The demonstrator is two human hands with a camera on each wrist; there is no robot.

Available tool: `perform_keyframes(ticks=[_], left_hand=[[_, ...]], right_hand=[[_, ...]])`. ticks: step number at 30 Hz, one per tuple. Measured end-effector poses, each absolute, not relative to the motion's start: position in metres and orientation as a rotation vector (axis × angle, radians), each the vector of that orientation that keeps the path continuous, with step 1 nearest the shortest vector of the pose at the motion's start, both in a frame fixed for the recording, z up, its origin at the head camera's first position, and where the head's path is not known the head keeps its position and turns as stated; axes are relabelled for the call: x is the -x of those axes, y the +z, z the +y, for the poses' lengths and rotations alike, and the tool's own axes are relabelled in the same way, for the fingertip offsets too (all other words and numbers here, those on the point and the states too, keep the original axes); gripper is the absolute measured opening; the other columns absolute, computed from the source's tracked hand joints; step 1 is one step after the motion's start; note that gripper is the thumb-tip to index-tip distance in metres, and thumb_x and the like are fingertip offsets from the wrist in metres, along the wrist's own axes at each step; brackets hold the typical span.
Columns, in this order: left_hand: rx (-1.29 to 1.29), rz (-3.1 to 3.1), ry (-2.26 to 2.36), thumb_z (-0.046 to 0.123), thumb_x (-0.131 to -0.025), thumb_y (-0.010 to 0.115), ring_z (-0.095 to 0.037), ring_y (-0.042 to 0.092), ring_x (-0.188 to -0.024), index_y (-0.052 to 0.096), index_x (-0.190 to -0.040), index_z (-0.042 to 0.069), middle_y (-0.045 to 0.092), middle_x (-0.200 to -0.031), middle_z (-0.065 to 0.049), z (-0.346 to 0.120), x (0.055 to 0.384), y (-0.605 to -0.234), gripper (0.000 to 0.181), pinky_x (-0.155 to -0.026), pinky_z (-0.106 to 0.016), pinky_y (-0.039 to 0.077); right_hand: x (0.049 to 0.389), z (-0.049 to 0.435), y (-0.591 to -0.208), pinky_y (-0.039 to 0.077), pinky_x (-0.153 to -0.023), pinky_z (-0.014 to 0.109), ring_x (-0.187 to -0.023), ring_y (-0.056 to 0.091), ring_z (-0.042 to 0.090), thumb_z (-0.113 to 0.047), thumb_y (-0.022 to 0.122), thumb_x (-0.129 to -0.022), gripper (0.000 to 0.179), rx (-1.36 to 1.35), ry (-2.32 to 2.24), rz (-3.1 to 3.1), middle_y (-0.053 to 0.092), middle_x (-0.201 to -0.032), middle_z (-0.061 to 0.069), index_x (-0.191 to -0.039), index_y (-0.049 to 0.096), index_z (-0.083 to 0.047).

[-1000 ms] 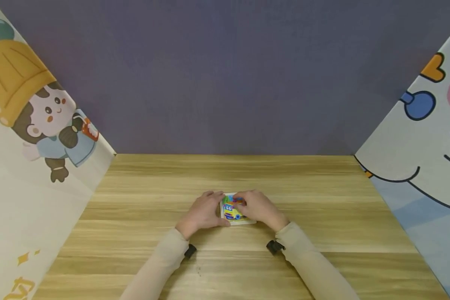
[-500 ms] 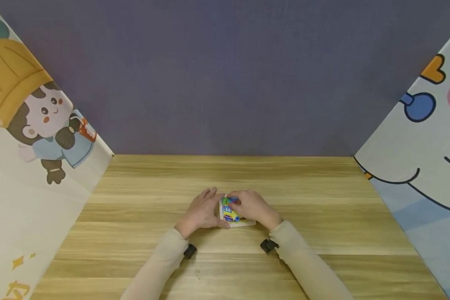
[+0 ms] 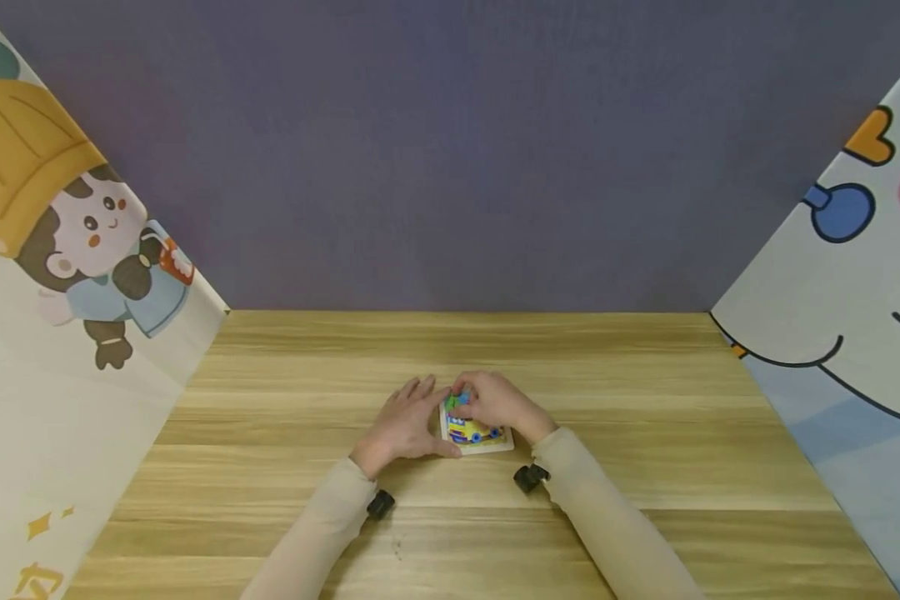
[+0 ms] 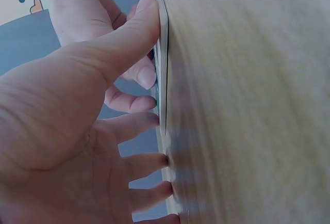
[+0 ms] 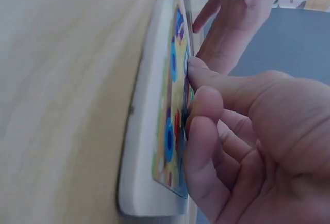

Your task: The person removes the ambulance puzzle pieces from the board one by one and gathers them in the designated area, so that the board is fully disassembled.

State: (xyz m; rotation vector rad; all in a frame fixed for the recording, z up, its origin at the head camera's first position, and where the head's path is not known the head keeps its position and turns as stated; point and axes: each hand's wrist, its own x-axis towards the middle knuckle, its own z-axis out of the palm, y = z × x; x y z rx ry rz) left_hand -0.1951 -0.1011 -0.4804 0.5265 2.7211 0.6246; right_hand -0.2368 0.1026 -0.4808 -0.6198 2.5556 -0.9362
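Note:
A small flat puzzle board (image 3: 487,452) with a pale rim lies on the table; its bright picture (image 3: 476,433) shows a yellow vehicle with blue wheels. My left hand (image 3: 407,421) steadies its left side, fingers spread and fairly straight, thumb at the near corner and index finger at the far corner. My right hand (image 3: 498,400) is over the board's far half, fingers curled. Its thumb and index finger pinch at a green and blue puzzle piece (image 3: 453,402) at the far left. Whether that piece is raised, I cannot tell. In the right wrist view, curled fingers (image 5: 201,136) hide part of the picture.
The wooden table (image 3: 315,367) runs back to a dark grey panel (image 3: 457,158). Side walls with cartoon prints (image 3: 112,242) stand left and right. A black wrist camera (image 3: 380,504) sits at the left cuff, another black camera (image 3: 531,477) at the right.
My right hand has moved left and away from me over the board, uncovering the vehicle's lower right part and wheels. The left hand stays at the board's left side, nearly still.

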Motion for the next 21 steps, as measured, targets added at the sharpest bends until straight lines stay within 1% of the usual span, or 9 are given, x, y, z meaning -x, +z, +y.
perform_keyframes(ticks=[3,7,9,11,13,17,19,21], left_hand=[[-0.519,2.720,0.624,0.059,-0.078,0.089,-0.048,0.018,-0.163,0.039,-0.167,0.021,0.022,-0.177,-0.019,-0.0997,0.1955,-0.4814,0.109,-0.130,-0.069,0.020],[-0.501,2.732,0.622,0.059,-0.077,0.090,-0.048,0.019,-0.163,0.040,-0.166,0.021,0.023,-0.177,-0.019,-0.0974,0.1960,-0.4825,0.109,-0.130,-0.069,0.021],[-0.485,2.734,0.631,0.058,-0.077,0.092,-0.048,0.020,-0.163,0.042,-0.165,0.020,0.024,-0.176,-0.020,-0.0965,0.1964,-0.4825,0.108,-0.130,-0.069,0.021],[-0.470,2.736,0.642,0.056,-0.076,0.093,-0.048,0.020,-0.162,0.043,-0.164,0.018,0.025,-0.176,-0.021,-0.0959,0.1966,-0.4820,0.108,-0.129,-0.070,0.021],[-0.458,2.736,0.646,0.054,-0.075,0.094,-0.048,0.020,-0.163,0.044,-0.164,0.016,0.025,-0.176,-0.021,-0.0956,0.1968,-0.4807,0.108,-0.130,-0.070,0.021],[-0.446,2.740,0.637,0.054,-0.075,0.094,-0.046,0.019,-0.163,0.043,-0.164,0.016,0.024,-0.176,-0.020,-0.0951,0.1967,-0.4789,0.109,-0.131,-0.068,0.019],[-0.441,2.739,0.638,0.054,-0.076,0.094,-0.046,0.018,-0.164,0.043,-0.164,0.015,0.024,-0.177,-0.019,-0.0949,0.1964,-0.4792,0.109,-0.131,-0.067,0.019],[-0.437,2.735,0.643,0.054,-0.076,0.094,-0.046,0.018,-0.164,0.042,-0.164,0.016,0.023,-0.177,-0.019,-0.0948,0.1956,-0.4795,0.109,-0.132,-0.067,0.018]], right_hand=[[0.2391,0.1046,-0.4818,0.043,-0.043,0.020,-0.043,0.052,0.010,-0.025,0.078,-0.099,0.030,0.589,-0.960,2.497,0.060,-0.063,0.000,-0.122,0.067,-0.010],[0.2407,0.1073,-0.4855,0.041,-0.044,0.021,-0.046,0.050,0.010,-0.027,0.081,-0.097,0.024,0.547,-1.010,2.444,0.056,-0.064,-0.003,-0.112,0.067,-0.014],[0.2411,0.1076,-0.4869,0.042,-0.046,0.022,-0.047,0.049,0.010,-0.028,0.082,-0.096,0.025,0.527,-1.028,2.432,0.055,-0.065,-0.004,-0.110,0.067,-0.016],[0.2409,0.1072,-0.4870,0.042,-0.048,0.023,-0.048,0.049,0.010,-0.029,0.084,-0.094,0.028,0.512,-1.042,2.428,0.056,-0.066,-0.003,-0.113,0.068,-0.017],[0.2402,0.1064,-0.4863,0.043,-0.049,0.024,-0.049,0.050,0.010,-0.030,0.084,-0.093,0.033,0.517,-1.040,2.449,0.058,-0.067,-0.003,-0.120,0.069,-0.019],[0.2383,0.1060,-0.4855,0.044,-0.050,0.023,-0.051,0.050,0.009,-0.029,0.084,-0.094,0.042,0.541,-1.036,2.497,0.060,-0.068,-0.002,-0.132,0.070,-0.017],[0.2372,0.1063,-0.4858,0.043,-0.050,0.022,-0.051,0.050,0.008,-0.029,0.083,-0.095,0.045,0.561,-1.029,2.516,0.060,-0.067,-0.002,-0.136,0.071,-0.016],[0.2360,0.1065,-0.4866,0.043,-0.051,0.022,-0.053,0.050,0.008,-0.028,0.082,-0.095,0.043,0.596,-1.018,2.537,0.061,-0.067,-0.003,-0.135,0.072,-0.014]])
